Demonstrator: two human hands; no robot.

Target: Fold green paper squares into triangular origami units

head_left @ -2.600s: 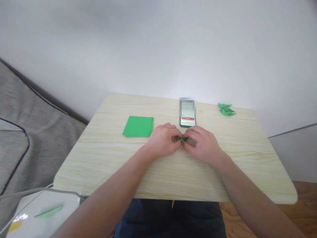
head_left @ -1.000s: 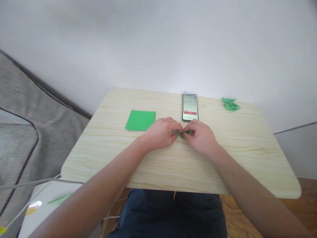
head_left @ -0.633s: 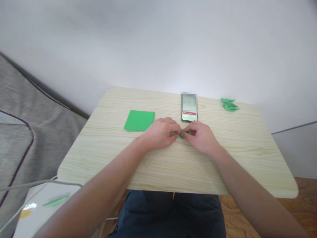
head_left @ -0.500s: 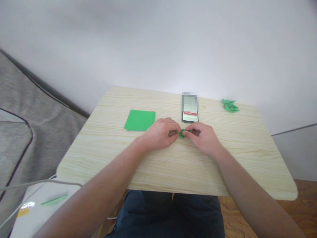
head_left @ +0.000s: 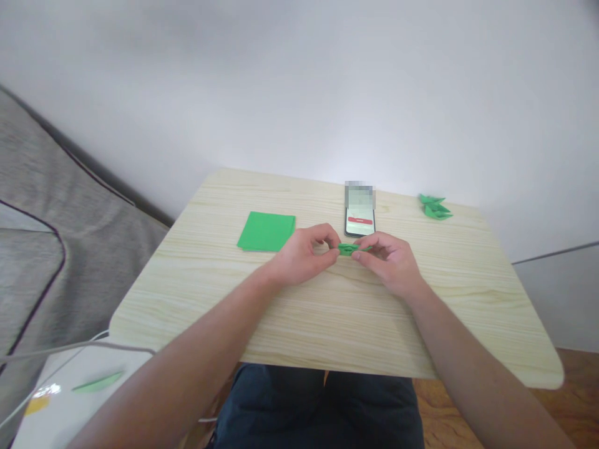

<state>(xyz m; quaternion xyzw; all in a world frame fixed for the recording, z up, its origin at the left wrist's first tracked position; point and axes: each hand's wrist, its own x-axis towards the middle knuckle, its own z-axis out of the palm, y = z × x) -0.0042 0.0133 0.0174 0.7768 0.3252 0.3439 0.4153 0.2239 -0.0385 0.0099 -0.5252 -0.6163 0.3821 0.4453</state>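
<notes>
Between my two hands is a small folded green paper (head_left: 347,249), held just above or on the wooden table (head_left: 337,318). My left hand (head_left: 309,252) pinches its left end between thumb and forefinger. On the other end, my right hand (head_left: 388,259) grips it with thumb and fingers, and a thin green tip sticks out among those fingers. The folded paper looks long and narrow, with a layered opening in its middle. My fingers hide both of its ends in part. A stack of green square paper (head_left: 266,231) lies just beyond my left hand.
A phone (head_left: 360,215) with a lit screen lies behind my hands. Folded green paper pieces (head_left: 435,207) sit at the table's back right. At lower left, a white surface (head_left: 70,411) bears a green paper sliver (head_left: 98,381), with cables crossing it. A wall (head_left: 299,93) rises behind the table.
My fingers have shifted on the folded paper, and more of its middle shows now. The right fingers have opened out a little. The whole view has tilted slightly upward.
</notes>
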